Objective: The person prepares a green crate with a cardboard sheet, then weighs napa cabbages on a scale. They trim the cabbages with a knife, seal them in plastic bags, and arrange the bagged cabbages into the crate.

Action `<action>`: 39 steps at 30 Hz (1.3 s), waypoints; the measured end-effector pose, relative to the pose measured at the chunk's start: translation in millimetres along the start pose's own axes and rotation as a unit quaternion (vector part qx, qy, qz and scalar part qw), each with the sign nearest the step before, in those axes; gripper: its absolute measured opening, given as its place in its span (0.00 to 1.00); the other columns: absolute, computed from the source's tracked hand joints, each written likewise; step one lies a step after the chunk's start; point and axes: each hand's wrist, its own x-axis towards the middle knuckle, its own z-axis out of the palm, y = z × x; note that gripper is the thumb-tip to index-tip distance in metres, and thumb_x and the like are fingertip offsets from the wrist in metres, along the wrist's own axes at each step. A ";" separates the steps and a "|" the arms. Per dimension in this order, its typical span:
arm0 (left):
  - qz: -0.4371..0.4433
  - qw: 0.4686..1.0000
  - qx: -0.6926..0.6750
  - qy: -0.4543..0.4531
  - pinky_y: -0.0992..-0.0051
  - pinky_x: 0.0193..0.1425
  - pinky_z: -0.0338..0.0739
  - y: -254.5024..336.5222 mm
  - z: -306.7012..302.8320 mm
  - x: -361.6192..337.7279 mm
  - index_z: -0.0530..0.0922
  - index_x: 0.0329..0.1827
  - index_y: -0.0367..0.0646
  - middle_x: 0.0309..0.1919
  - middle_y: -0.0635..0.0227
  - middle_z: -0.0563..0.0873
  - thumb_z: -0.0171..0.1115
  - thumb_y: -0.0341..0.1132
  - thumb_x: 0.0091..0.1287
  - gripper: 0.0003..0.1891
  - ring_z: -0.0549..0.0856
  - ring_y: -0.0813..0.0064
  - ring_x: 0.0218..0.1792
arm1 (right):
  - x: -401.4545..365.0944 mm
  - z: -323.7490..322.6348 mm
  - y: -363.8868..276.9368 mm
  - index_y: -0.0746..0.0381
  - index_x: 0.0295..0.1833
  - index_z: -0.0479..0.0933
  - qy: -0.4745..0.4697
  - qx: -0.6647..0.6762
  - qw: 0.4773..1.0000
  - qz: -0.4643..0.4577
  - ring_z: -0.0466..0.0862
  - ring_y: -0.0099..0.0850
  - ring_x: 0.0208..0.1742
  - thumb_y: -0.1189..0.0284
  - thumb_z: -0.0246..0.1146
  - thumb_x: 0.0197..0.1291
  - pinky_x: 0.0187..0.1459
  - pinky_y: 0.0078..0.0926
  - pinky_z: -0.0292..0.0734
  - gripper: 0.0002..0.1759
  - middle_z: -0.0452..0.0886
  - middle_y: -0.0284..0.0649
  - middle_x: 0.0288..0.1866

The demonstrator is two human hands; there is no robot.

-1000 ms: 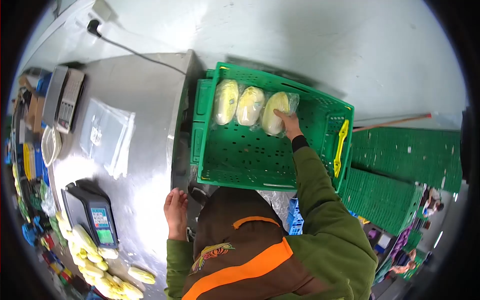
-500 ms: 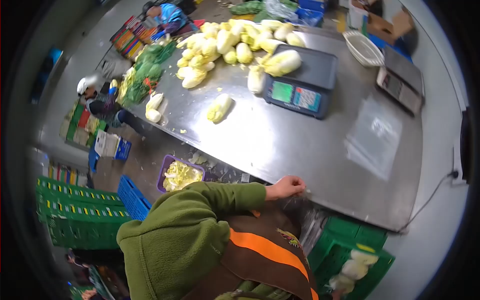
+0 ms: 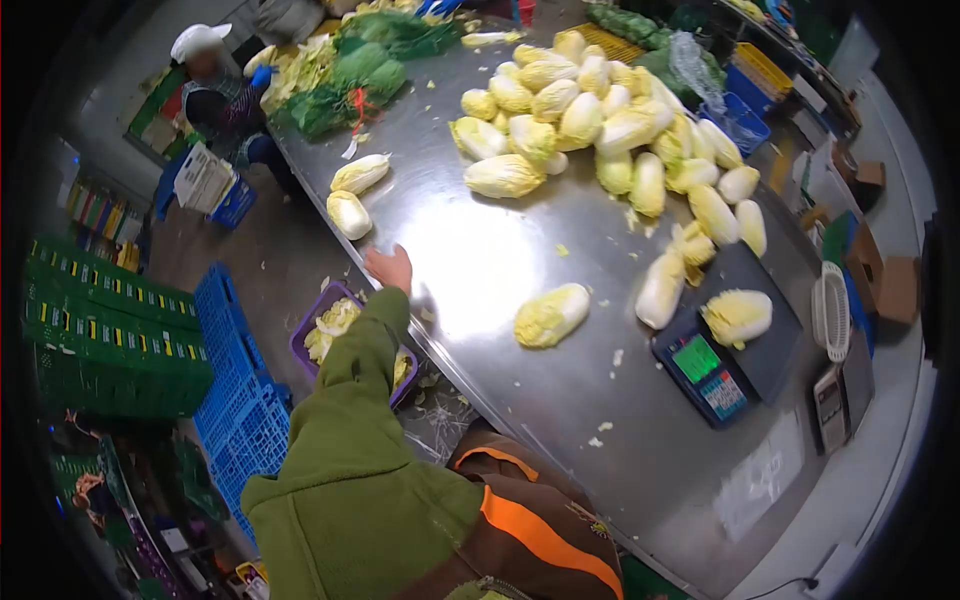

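My left hand reaches out over the table's near-left edge, fingers apart and nothing in it. Just beyond the fingertips lies a napa cabbage, with a second napa cabbage behind it; the hand is apart from both. A lone napa cabbage rests mid-table. On the digital scale sits another cabbage, and the scale's display glows green. One more cabbage lies beside the scale. My right hand is outside the view.
A large heap of napa cabbages covers the back of the metal table. Below its edge stands a purple tub of trimmed leaves. Plastic bags lie near right. A co-worker is at far left, near green netting.
My left hand has swung from the near table edge out to the left, toward the two cabbages, and its fingers have opened. The view has turned left.
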 end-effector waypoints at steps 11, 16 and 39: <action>-0.124 0.925 0.353 -0.074 0.53 0.65 0.71 -25.7 54.0 163.2 0.63 0.70 0.34 0.59 0.44 0.74 0.76 0.59 0.46 0.53 0.73 0.48 0.62 | -13.4 102.6 -339.3 0.69 0.53 0.80 -0.350 -0.024 0.899 -0.263 0.84 0.29 0.43 0.69 0.59 0.71 0.49 0.26 0.80 0.14 0.85 0.43 0.43; -0.086 0.951 0.164 -0.248 0.55 0.66 0.72 1.4 2.1 156.5 0.64 0.70 0.30 0.62 0.42 0.75 0.79 0.54 0.44 0.54 0.76 0.52 0.63 | -73.1 178.9 -448.7 0.68 0.57 0.77 -0.391 -0.020 0.842 -0.371 0.82 0.32 0.47 0.76 0.65 0.63 0.50 0.27 0.78 0.17 0.82 0.44 0.49; 0.196 0.788 0.509 -0.286 0.48 0.65 0.74 27.7 94.4 286.5 0.64 0.73 0.54 0.63 0.52 0.75 0.81 0.46 0.38 0.53 0.78 0.47 0.63 | -173.9 218.1 -450.3 0.66 0.71 0.64 -0.695 0.174 0.697 0.027 0.77 0.28 0.60 0.62 0.78 0.51 0.63 0.30 0.73 0.45 0.78 0.39 0.60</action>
